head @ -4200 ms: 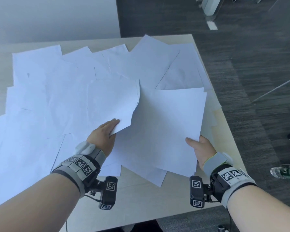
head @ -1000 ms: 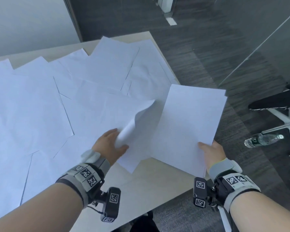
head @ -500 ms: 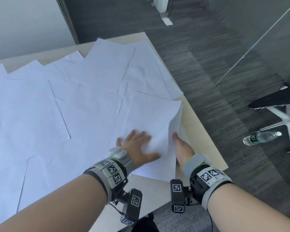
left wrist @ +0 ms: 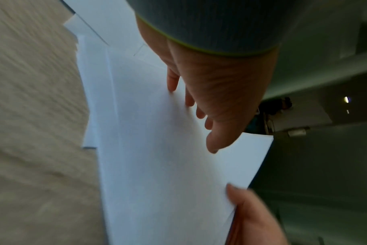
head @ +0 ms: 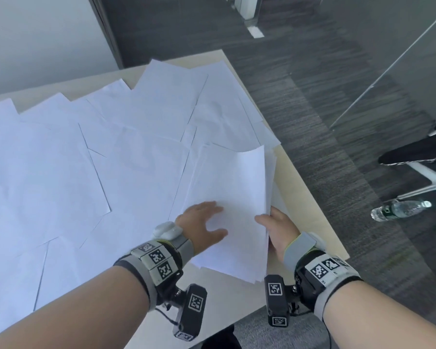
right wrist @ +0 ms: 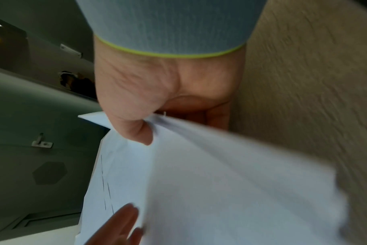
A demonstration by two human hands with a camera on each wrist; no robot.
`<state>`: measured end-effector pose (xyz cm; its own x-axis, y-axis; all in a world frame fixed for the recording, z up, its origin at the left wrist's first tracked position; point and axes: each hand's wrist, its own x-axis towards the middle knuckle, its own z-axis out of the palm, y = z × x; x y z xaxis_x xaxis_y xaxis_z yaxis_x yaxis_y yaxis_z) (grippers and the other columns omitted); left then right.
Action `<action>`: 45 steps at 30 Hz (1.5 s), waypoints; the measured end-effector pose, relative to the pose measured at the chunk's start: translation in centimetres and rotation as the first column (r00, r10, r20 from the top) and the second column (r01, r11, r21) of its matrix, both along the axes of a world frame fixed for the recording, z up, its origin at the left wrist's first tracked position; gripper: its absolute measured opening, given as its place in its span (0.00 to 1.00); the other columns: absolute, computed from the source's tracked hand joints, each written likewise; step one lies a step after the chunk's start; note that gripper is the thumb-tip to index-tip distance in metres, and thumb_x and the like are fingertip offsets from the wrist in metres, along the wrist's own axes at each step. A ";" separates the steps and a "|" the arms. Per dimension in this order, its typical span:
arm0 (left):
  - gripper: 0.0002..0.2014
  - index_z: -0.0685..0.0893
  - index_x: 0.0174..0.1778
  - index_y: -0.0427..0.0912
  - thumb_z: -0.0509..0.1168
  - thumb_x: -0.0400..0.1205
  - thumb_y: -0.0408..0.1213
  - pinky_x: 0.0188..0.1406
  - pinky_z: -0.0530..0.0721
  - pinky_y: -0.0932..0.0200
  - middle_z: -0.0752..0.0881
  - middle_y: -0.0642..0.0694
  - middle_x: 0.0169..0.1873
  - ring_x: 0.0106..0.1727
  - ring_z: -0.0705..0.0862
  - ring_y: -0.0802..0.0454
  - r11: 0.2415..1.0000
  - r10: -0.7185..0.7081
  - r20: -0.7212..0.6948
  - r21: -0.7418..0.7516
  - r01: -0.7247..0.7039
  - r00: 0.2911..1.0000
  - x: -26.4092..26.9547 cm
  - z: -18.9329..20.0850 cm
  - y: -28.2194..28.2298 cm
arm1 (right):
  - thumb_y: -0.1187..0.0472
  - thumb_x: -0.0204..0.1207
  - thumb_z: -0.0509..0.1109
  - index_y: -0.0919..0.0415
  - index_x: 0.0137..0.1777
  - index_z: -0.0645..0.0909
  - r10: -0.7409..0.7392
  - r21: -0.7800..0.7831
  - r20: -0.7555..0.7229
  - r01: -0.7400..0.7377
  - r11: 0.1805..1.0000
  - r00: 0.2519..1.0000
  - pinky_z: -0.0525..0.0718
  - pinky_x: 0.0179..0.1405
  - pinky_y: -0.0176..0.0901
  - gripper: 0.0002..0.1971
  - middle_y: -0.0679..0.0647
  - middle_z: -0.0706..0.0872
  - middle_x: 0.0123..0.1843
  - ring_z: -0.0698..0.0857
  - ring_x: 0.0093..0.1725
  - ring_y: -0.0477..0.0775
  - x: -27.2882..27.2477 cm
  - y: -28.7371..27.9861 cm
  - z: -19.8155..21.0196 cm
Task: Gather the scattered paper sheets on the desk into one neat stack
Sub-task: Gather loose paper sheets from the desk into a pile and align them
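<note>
With the stack (head: 233,197) at the desk's (head: 310,210) near right corner, keep the left hand (head: 199,224) flat on top while the right hand (head: 278,227) pinches its right edge, squaring before releasing.

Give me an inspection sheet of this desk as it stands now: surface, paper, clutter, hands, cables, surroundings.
Surface: light wood desk, mostly papered over.
Job's things: partial stack at the desk's right edge, its right side lifted; loose sheets spread overlapping to its left.
Clutter: nothing seen.
Grippers: left hand flat on the stack; right hand pinches the stack's right edge.
Cables: thin lead by the left wrist camera.
Surroundings: water bottle on dark carpet, chair base.
</note>
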<state>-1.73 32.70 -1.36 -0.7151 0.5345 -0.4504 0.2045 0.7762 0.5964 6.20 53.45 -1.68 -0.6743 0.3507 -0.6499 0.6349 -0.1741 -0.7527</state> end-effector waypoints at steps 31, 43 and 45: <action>0.11 0.85 0.65 0.56 0.66 0.87 0.47 0.61 0.81 0.58 0.90 0.59 0.56 0.61 0.87 0.55 0.759 0.490 0.248 0.352 -0.549 0.836 -5.8 3.9 -3.4 | 0.66 0.78 0.74 0.52 0.40 0.86 0.046 0.211 -0.283 0.016 0.977 0.958 0.84 0.43 0.31 0.09 0.38 0.91 0.37 0.88 0.41 0.39 -5.5 -0.9 3.0; 0.61 0.38 0.89 0.63 0.70 0.68 0.76 0.87 0.46 0.38 0.32 0.55 0.89 0.90 0.35 0.47 0.880 0.150 -0.117 -0.437 -0.186 0.982 -7.0 -2.4 -10.4 | 0.74 0.78 0.71 0.58 0.42 0.86 -0.176 0.144 -0.023 0.178 0.973 0.984 0.83 0.53 0.53 0.11 0.55 0.89 0.43 0.86 0.47 0.61 -4.2 2.3 -1.8; 0.63 0.36 0.88 0.65 0.69 0.65 0.78 0.88 0.46 0.38 0.31 0.55 0.89 0.90 0.34 0.46 0.878 0.127 -0.135 -0.446 -0.175 0.983 -7.0 -2.8 -10.6 | 0.74 0.78 0.71 0.58 0.43 0.86 -0.174 0.148 -0.004 0.173 0.974 0.985 0.84 0.54 0.55 0.10 0.57 0.89 0.44 0.86 0.47 0.62 -3.9 2.3 -2.1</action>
<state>-8.74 22.07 -4.14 -0.8240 0.1701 -0.5404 0.1021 0.9828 0.1537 2.27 55.72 -3.76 -0.5892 0.5541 -0.5881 0.6118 -0.1696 -0.7727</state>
